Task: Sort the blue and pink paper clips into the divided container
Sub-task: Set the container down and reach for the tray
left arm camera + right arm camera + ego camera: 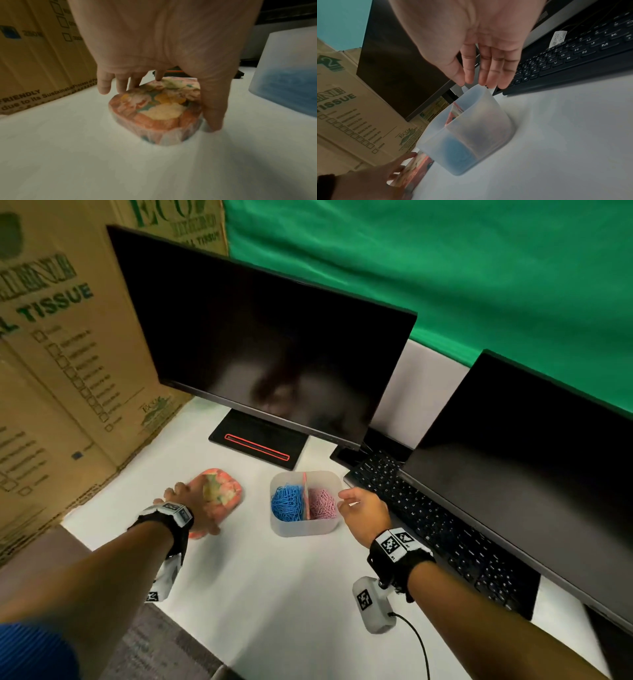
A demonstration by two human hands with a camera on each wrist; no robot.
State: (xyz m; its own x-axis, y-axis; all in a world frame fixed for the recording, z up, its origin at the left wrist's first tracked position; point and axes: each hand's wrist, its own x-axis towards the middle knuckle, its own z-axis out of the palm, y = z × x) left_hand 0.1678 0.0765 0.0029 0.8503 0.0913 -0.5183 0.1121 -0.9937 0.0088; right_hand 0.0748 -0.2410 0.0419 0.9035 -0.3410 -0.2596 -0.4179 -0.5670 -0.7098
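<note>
Head view: a translucent white plastic container (301,527) with a pink divider (306,494) stands on the white table (274,594). One heap of blue paper clips (287,503) fills its left compartment, one heap of pink paper clips (322,504) its right. Left of the container lies one flat, rounded lid with a pink floral print (222,491). The left hand (191,505) is spread over this lid; the right hand (364,513) hovers at the container's right rim with relaxed fingers, holding nothing.

Left wrist view — what the head view hides: the thumb (214,108) reaches down to the table against the lid's right edge, the fingertips (104,86) touch its far-left edge, so the hand clasps the lid across its width. The container appears here only as a wall tinted blue.

Right wrist view: the straight fingers (488,70) hang just above the container's far rim; whether they touch it cannot be told.

Behind the container stand two dark monitors (274,350); right of it lies one black keyboard (428,518); well left of it, cardboard boxes (51,354).
</note>
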